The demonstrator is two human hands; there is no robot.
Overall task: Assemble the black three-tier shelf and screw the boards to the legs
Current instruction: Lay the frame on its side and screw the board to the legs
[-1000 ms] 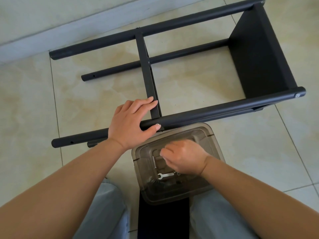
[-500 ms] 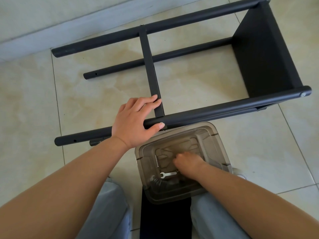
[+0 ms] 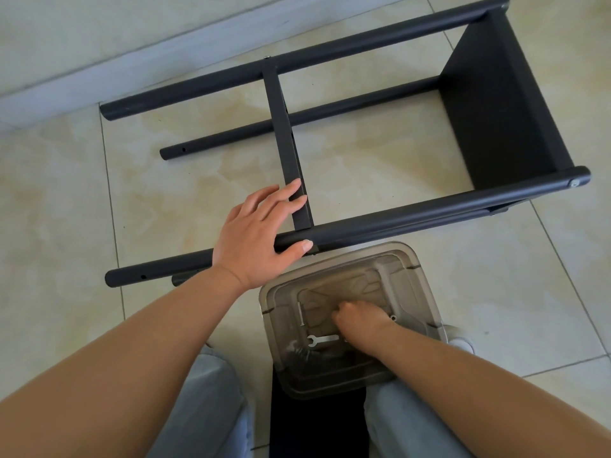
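Note:
The black shelf frame lies on its side on the tiled floor, with its near leg (image 3: 429, 214) running left to right. A middle board (image 3: 281, 127) and an end board (image 3: 496, 110) sit between the legs. My left hand (image 3: 254, 233) rests across the near leg, its straight fingers on the middle board's end and its thumb pressing the leg. My right hand (image 3: 358, 320) reaches to the bottom of a translucent box (image 3: 420, 285) with curled fingers whose tips are hidden. A long screw (image 3: 301, 314) and a small wrench (image 3: 322, 339) lie in the box.
Another black board (image 3: 314, 421) lies on the floor between my knees, under the box. A grey skirting and wall (image 3: 99, 77) run along the far left. A light shoe (image 3: 459, 338) shows right of the box.
My right hand has sunk from above the box down to its bottom. My left hand has stayed on the leg and board.

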